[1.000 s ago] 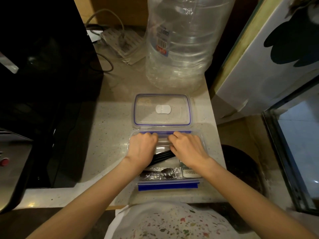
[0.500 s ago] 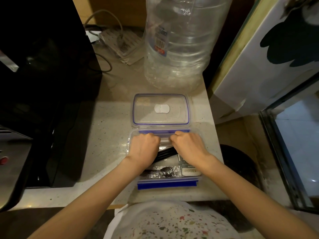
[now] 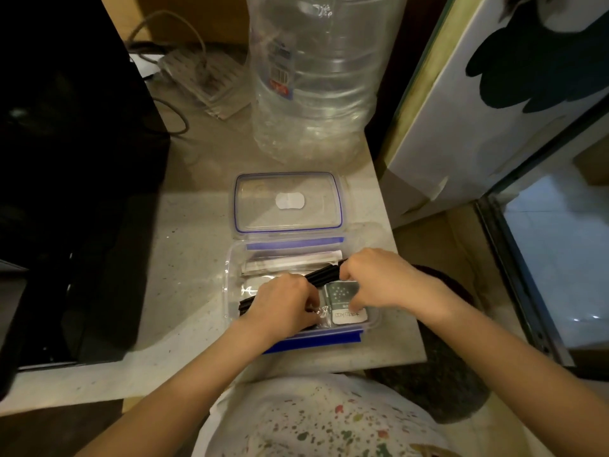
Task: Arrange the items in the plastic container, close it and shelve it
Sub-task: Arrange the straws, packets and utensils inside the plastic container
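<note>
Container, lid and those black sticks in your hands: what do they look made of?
Clear rectangular container: glossy see-through plastic with blue clips. Clear blue-rimmed lid: the same, counter showing through. Bundle of black sticks: probably matte plastic; held by left hand and right hand.

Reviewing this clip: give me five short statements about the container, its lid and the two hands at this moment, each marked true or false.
1. The lid is snapped onto the plastic container. False: it lies on the counter just behind the open container.
2. The right hand holds one end of the black sticks. True.
3. The left hand rests on the water jug. False: it is inside the container, over the sticks' other end.
4. A white-labelled packet lies in the container's near right corner. True.
5. The jug lies on its side. False: it stands upright.
</note>
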### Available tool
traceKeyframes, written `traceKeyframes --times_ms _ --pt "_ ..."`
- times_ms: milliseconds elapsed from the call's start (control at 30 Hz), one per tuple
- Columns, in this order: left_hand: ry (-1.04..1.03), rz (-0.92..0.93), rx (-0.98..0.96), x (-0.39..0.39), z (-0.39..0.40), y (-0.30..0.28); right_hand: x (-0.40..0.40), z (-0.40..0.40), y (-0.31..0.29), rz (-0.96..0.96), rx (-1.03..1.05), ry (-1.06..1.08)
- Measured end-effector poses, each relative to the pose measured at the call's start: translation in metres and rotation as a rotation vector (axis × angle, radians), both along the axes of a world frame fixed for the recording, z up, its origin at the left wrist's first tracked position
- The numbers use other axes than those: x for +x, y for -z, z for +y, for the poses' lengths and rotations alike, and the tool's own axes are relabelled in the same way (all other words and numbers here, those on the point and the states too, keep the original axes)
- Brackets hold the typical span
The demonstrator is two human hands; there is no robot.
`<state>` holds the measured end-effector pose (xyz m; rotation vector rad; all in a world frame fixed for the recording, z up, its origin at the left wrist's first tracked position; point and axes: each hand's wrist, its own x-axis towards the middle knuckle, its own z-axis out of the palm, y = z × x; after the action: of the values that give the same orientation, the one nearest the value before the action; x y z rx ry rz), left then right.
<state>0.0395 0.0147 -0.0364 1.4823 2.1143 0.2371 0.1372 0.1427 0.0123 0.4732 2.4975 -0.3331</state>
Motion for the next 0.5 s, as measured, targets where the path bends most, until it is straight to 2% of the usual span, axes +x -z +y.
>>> traceKeyframes --times_ms 200,500 --pt "-0.113 0.117 -0.058 0.002 -0.006 0.003 -0.001 -0.012 -0.005 0.001 0.177 -0.140" --pt "-0.146 0.022 -0.060 -0.005 -0.018 0.001 -0.003 -0.011 0.000 -0.026 0.164 -0.195"
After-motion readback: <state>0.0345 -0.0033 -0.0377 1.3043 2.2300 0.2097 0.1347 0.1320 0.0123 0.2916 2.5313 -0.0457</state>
